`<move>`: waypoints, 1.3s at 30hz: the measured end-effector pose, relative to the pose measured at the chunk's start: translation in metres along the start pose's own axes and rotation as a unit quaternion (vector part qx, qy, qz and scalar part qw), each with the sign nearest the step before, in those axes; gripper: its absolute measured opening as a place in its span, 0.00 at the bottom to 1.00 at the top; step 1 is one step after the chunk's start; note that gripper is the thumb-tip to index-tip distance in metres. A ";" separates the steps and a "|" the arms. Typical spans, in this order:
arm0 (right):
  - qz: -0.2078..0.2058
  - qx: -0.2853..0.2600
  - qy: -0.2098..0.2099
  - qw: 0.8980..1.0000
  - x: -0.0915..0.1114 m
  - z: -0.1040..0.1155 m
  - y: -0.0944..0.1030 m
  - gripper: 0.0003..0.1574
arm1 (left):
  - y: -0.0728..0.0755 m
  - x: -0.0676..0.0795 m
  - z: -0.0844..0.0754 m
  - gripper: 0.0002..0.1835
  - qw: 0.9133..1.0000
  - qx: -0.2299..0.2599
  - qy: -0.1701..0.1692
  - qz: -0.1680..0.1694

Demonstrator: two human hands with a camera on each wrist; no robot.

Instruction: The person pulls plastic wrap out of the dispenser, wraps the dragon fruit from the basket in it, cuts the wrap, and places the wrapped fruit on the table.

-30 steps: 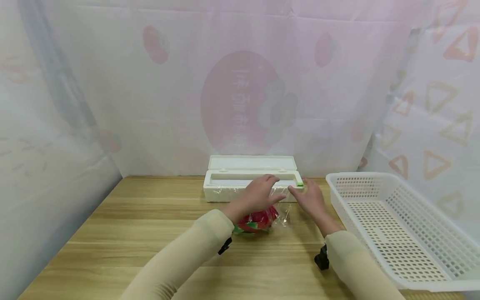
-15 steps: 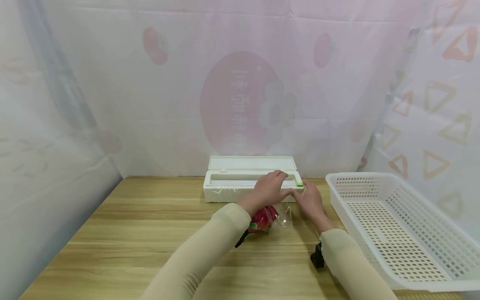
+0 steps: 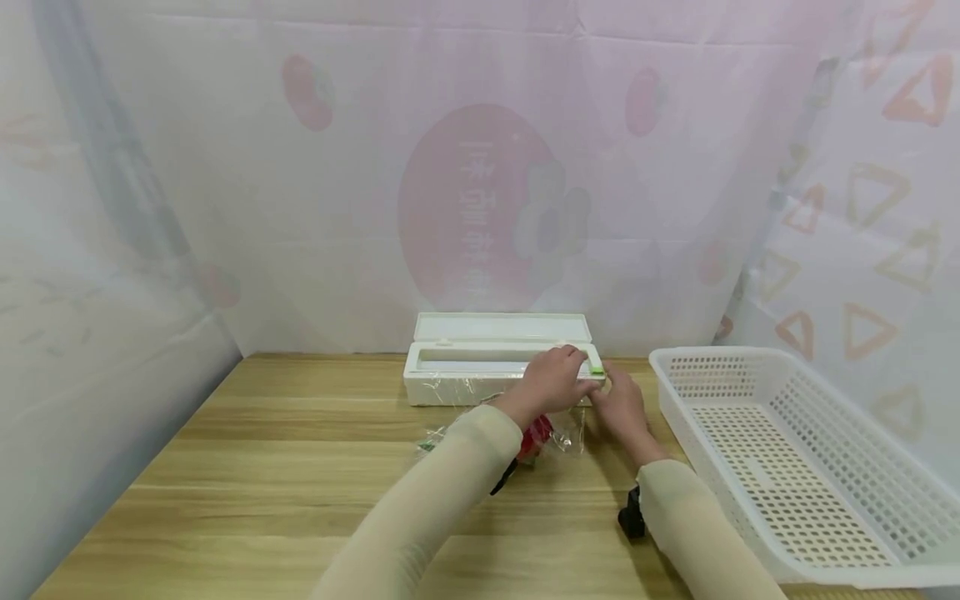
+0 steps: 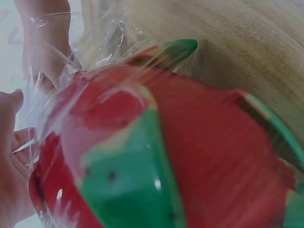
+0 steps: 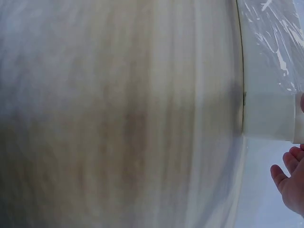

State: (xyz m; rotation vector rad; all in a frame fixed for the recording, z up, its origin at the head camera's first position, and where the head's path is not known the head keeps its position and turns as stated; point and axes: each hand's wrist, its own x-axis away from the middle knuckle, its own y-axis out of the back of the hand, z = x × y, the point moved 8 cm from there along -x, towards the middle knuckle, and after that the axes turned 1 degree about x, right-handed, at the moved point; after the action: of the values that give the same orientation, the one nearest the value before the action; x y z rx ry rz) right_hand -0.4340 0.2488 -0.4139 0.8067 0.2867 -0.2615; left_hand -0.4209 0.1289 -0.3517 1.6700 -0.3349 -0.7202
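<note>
A white cling film dispenser [image 3: 450, 389] stands at the back of the table, its lid raised. A green cutter [image 3: 597, 371] sits at its right end. My left hand [image 3: 551, 379] is over that end, fingers over the top and thumb in front. My right hand [image 3: 621, 406] is beside the same end, its thumb close to the left thumb. In the right wrist view, the fingers of the right hand [image 5: 290, 183] are loosely bent past the box end. A red dragon fruit [image 4: 213, 142] with green scales lies under clear cling film [image 4: 109, 47], partly hidden by my left forearm in the head view.
A white perforated plastic basket [image 3: 795, 467] stands on the right side of the wooden table [image 3: 225, 500], beside my right forearm. A printed curtain [image 3: 337, 208] hangs right behind the dispenser.
My left hand has moved right along the dispenser to its right end, close to the right hand. My left forearm now covers more of the dragon fruit. The right hand has barely moved.
</note>
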 end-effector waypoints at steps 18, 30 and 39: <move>-0.045 -0.035 0.017 0.998 0.000 -0.008 -0.001 0.30 | -0.021 -0.028 -0.022 0.18 0.995 -0.100 -0.017 0.012; -0.052 -0.055 0.020 0.997 0.001 -0.006 -0.001 0.29 | -0.036 -0.037 -0.023 0.14 0.991 -0.130 0.016 0.008; -0.060 -0.053 0.026 0.996 0.002 -0.002 -0.001 0.28 | -0.035 -0.044 -0.024 0.07 0.987 -0.149 0.044 -0.037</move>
State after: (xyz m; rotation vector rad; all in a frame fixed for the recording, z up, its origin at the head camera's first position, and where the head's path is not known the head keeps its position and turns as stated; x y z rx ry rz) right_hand -0.4331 0.2495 -0.4163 0.6924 0.3964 -0.3354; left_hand -0.4453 0.1812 -0.3715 1.4301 -0.0968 -0.7105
